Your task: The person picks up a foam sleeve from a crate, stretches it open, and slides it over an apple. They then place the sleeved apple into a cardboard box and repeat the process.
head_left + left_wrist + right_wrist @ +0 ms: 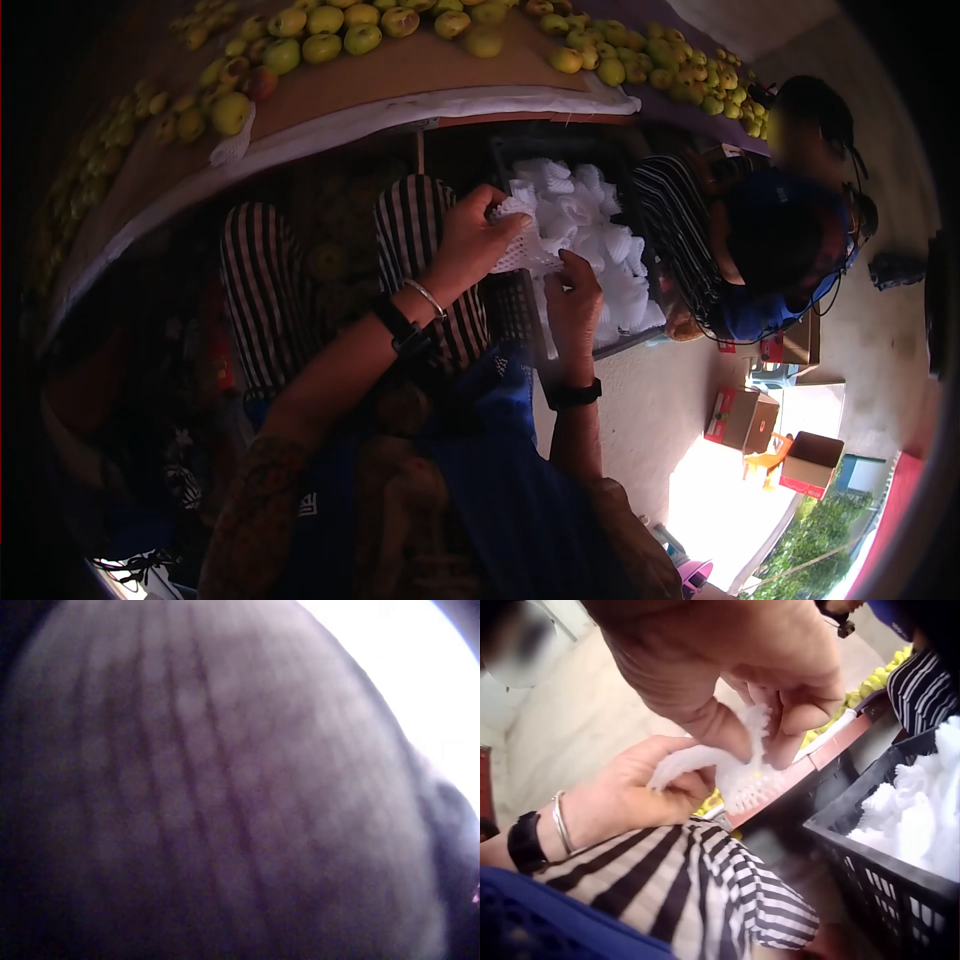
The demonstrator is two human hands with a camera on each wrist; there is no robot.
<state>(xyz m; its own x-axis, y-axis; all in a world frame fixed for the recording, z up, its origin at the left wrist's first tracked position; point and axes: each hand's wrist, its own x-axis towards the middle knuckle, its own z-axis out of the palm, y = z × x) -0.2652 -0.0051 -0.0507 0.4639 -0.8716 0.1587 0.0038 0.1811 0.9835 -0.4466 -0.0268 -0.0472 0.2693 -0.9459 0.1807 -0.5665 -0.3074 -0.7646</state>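
Observation:
A white foam fruit net (pixel 522 250) is stretched between the two hands, over the wearer's lap. My left hand (pixel 472 240), with a bracelet and a black wristband behind it, grips one side of the net. Opposite it, the thumb and fingers of my right hand (pixel 577 310) pinch the edge. Up close in the right wrist view, the net (pixel 742 780) bends between the right hand (pixel 735 667) and the left hand (pixel 634 791). The left wrist view is filled by a blurred pale surface with dark lines.
A black plastic crate (pixel 505 155) heaped with white foam nets (pixel 600 235) stands just beyond the hands. Yellow-green apples (pixel 322 47) lie along the brown table (pixel 400 75) in front. Another person (pixel 780 240) sits at the right. Cardboard boxes (pixel 745 420) stand on the floor.

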